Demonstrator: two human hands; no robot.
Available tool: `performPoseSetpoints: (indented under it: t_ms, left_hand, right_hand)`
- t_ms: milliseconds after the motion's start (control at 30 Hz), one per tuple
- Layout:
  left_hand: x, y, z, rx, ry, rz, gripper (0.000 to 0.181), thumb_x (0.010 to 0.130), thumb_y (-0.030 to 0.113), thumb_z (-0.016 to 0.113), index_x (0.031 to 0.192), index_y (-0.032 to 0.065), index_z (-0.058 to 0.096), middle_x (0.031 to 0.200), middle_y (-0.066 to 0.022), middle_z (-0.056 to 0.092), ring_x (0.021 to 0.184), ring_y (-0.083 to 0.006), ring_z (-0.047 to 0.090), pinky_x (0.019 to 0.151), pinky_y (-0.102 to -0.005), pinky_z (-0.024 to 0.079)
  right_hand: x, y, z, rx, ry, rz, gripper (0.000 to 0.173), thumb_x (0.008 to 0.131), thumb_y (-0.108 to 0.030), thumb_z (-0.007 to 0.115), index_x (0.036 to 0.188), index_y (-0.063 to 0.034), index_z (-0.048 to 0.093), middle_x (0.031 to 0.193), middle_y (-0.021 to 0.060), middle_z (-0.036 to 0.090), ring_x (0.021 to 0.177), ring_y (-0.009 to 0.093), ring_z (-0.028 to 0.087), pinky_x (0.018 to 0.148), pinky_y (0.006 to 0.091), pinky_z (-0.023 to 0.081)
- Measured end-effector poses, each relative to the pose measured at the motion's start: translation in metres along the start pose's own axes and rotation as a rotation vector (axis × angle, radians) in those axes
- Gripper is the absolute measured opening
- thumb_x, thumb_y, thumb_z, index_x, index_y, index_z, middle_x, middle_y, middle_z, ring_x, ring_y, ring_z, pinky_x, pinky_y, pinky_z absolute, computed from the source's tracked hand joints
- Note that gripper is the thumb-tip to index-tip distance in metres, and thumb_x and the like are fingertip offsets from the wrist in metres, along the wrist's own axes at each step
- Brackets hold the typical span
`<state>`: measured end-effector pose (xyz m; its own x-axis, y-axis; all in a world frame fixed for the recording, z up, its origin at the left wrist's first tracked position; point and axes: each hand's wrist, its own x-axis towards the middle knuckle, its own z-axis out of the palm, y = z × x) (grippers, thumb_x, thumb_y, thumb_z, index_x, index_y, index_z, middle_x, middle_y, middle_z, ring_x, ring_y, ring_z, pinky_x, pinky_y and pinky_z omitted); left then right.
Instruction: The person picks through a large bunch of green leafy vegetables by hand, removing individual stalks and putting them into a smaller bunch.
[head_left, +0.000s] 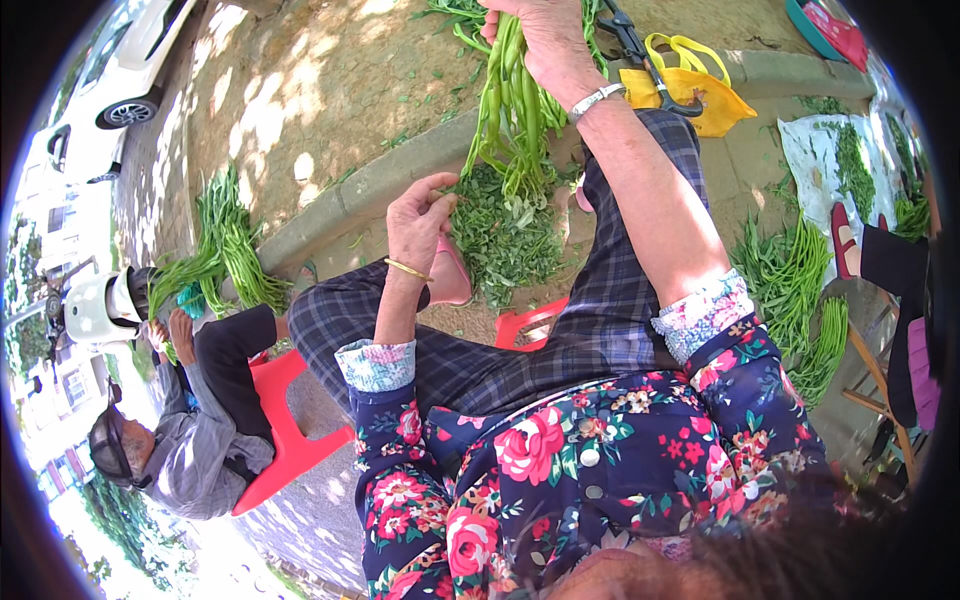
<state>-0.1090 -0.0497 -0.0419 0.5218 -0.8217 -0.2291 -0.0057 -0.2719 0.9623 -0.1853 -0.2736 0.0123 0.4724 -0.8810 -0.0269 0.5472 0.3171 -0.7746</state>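
Observation:
My right hand (551, 37), a silver bracelet on its wrist, is closed around a bundle of long green vegetable stems (510, 112) at the top. The stems hang down over a heap of loose green leaves (506, 244) on the ground between my feet. Left of the bundle, my left hand (424, 214), wearing a gold-coloured bangle, has its thumb and index fingertip close together beside the heap. Whether something small is pinched there cannot be seen. More leafy stems lie past my right hand at the top edge.
A low kerb (367, 187) crosses ahead. A yellow bag (690, 90) and a black walking stick (645, 56) lie beyond my right knee. Bundled greens (787, 285) lie at right, near another person's legs. At left, a person (195, 450) on a red plastic stool (285, 427) handles greens.

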Motion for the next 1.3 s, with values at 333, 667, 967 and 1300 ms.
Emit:
performPoseSetpoints:
  t_ms: [333, 667, 967, 1300]
  left_hand:
    - [0.003, -0.008, 0.001, 0.050, -0.036, -0.027, 0.019, 0.078, 0.005, 0.054, 0.096, 0.0014, 0.060, 0.064, 0.0034, 0.052, 0.051, -0.0031, 0.043, 0.046, -0.0170, 0.035]
    - [0.002, 0.004, 0.007, -0.408, -0.133, -0.214, 0.026, 0.080, 0.003, 0.047, 0.105, 0.0026, 0.056, 0.061, 0.0044, 0.043, 0.049, -0.0044, 0.041, 0.046, -0.0176, 0.034]
    - [0.001, 0.005, 0.006, -0.265, -0.171, -0.141, 0.035, 0.080, -0.001, 0.053, 0.113, 0.0022, 0.044, 0.067, -0.0004, 0.048, 0.056, -0.0091, 0.048, 0.050, -0.0205, 0.042]
    - [0.003, -0.007, 0.003, -0.271, -0.194, -0.254, 0.019, 0.078, -0.002, 0.057, 0.096, -0.0001, 0.050, 0.071, -0.0041, 0.056, 0.060, -0.0126, 0.056, 0.054, -0.0228, 0.047]
  right_hand:
    - [-0.003, -0.002, 0.003, 0.001, 0.015, 0.039, 0.007, 0.070, -0.005, 0.061, 0.066, -0.0031, 0.056, 0.057, 0.0052, 0.056, 0.046, 0.014, 0.053, 0.043, 0.0239, 0.044]
    - [-0.004, -0.003, 0.003, -0.009, 0.006, 0.041, 0.006, 0.069, -0.005, 0.061, 0.067, -0.0046, 0.056, 0.057, 0.0038, 0.055, 0.046, 0.014, 0.052, 0.042, 0.0239, 0.043]
    - [-0.004, -0.004, 0.002, -0.004, -0.010, 0.022, 0.007, 0.069, -0.004, 0.061, 0.066, -0.0051, 0.054, 0.057, 0.0037, 0.054, 0.046, 0.014, 0.052, 0.042, 0.0238, 0.042]
    - [-0.001, 0.000, 0.001, -0.017, -0.029, -0.008, 0.009, 0.068, -0.005, 0.062, 0.064, -0.0051, 0.055, 0.055, 0.0036, 0.054, 0.044, 0.013, 0.051, 0.041, 0.0234, 0.042]
